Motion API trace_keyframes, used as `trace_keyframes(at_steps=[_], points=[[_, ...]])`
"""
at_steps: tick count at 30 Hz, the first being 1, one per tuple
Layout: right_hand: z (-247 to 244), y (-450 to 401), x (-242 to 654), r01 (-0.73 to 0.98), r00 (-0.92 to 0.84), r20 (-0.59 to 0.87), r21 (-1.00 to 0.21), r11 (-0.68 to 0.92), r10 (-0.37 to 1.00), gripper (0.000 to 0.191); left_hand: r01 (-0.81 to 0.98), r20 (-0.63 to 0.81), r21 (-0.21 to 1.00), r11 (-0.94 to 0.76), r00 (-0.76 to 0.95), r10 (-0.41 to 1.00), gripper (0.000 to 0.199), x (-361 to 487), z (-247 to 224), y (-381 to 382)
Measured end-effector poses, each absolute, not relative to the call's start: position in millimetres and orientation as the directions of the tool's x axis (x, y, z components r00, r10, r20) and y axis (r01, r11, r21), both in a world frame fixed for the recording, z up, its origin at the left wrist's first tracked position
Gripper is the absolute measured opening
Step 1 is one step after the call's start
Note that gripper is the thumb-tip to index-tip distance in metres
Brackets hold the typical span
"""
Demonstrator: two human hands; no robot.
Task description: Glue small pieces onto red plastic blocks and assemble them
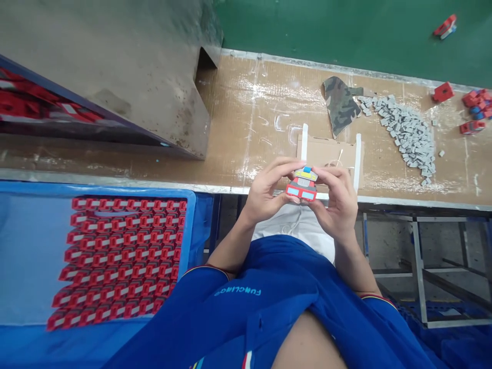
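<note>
Between both hands, just over the front edge of the bench, is a small red toy car [302, 189] with pale blue windows, a grey middle and a yellow and blue top. My left hand [272, 188] grips it from the left, thumb low and fingers along the upper side. From the right, my right hand [335, 197] pinches it the same way, fingertips at the yellow part. Beneath and beyond the hands lies a cardboard piece [326, 148] with white tape strips at its sides. The fingers hide parts of the car's sides.
A blue tray [190, 230] at left holds rows of red toy parts [123, 256]. A metal chute [154, 77] stands at upper left. On the bench lie a camouflage cloth [340, 105], a pile of small grey pieces [411, 136] and several red toy parts [443, 92] at right.
</note>
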State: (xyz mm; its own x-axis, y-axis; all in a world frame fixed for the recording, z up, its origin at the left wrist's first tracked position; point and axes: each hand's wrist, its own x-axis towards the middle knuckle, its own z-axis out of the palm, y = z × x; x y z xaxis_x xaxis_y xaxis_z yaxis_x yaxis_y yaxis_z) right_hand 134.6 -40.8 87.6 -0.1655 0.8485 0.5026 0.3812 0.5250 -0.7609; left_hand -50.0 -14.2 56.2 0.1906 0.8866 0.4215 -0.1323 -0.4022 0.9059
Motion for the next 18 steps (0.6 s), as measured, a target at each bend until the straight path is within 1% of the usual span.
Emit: trace_keyframes(at_steps=[3,5,8,12,15,18], points=[[88,-42,131,0.449,-0.162,0.553,-0.696,0.560,0.817,0.050,-0.035,0.481,0.876,-0.482,0.147,0.864,0.055,-49,55,-19],[88,-43,129,0.476,-0.152,0.571,-0.672,0.567,0.806,0.048,-0.009,0.542,0.838,-0.545,0.126,0.831,0.053,-49,56,-21],[86,-43,125,0.524,-0.133,0.603,-0.631,0.572,0.787,0.045,-0.013,0.580,0.813,-0.582,0.111,0.807,0.051,-48,57,-21],[84,-40,119,0.503,-0.130,0.675,-0.586,0.636,0.726,0.044,-0.035,0.601,0.799,-0.600,0.068,0.797,0.055,-48,54,-18],[82,-38,115,0.467,-0.131,0.672,-0.607,0.643,0.729,0.045,-0.084,0.555,0.830,-0.552,0.031,0.831,0.054,-47,48,-17],[79,-38,109,0.424,-0.098,0.672,-0.639,0.642,0.734,0.049,-0.225,0.441,0.874,-0.431,-0.004,0.897,0.059,-41,40,-20]])
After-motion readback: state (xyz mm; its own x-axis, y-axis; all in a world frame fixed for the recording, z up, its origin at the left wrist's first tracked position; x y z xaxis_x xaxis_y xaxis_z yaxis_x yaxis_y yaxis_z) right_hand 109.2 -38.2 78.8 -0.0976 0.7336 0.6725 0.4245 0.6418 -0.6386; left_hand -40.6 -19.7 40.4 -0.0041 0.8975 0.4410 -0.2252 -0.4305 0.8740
